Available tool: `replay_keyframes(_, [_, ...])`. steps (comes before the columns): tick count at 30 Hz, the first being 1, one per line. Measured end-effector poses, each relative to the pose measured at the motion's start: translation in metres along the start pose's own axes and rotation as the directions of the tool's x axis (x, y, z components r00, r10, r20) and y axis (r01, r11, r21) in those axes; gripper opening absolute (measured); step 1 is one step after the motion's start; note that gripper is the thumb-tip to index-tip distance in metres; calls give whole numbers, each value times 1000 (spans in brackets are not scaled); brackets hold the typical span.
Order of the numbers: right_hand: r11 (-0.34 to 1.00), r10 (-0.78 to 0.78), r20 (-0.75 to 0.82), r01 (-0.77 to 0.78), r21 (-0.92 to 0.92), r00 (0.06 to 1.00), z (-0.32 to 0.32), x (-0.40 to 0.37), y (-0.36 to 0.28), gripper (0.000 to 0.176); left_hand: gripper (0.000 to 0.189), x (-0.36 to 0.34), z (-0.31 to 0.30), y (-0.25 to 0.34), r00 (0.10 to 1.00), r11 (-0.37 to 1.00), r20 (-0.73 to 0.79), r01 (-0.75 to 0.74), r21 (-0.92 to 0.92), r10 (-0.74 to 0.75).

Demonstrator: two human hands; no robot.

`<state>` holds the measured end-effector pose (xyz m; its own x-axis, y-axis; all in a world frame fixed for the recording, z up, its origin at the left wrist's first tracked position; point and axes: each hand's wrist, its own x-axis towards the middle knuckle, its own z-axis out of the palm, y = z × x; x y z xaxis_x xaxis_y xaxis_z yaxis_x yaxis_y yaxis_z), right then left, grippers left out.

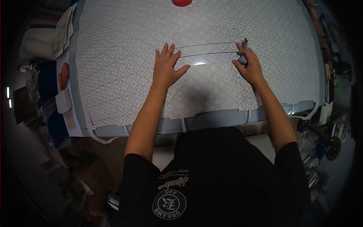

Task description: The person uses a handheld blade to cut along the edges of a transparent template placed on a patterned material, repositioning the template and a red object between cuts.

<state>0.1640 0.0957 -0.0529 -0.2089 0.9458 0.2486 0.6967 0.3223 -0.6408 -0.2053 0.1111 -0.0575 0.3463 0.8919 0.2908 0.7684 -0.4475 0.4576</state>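
A patterned light grey sheet (124, 87) covers the table. Two thin dark lines (210, 44) run across it between my hands, above a smooth, shiny strip (200, 59) that looks clear. My left hand (166, 68) lies flat at the left end of the lines, fingers spread. At their right end is my right hand (249, 64), its fingers curled around a small metal tool (245, 44) with a grey rounded part under the palm. What kind of tool it is cannot be made out.
A red round object (182, 2) sits at the table's far edge. Papers (64, 32) and a red item (64, 75) lie along the left side. White ties (105, 140) hang from the sheet's near edge. Cluttered objects stand at the right.
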Motion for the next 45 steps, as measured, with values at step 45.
replay_keyframes(45, [999, -44, -63, 42, -31, 997, 3, -3, -3, 55, 58, 0, 1, -1, 999, 1000, -31, -19, -22, 18])
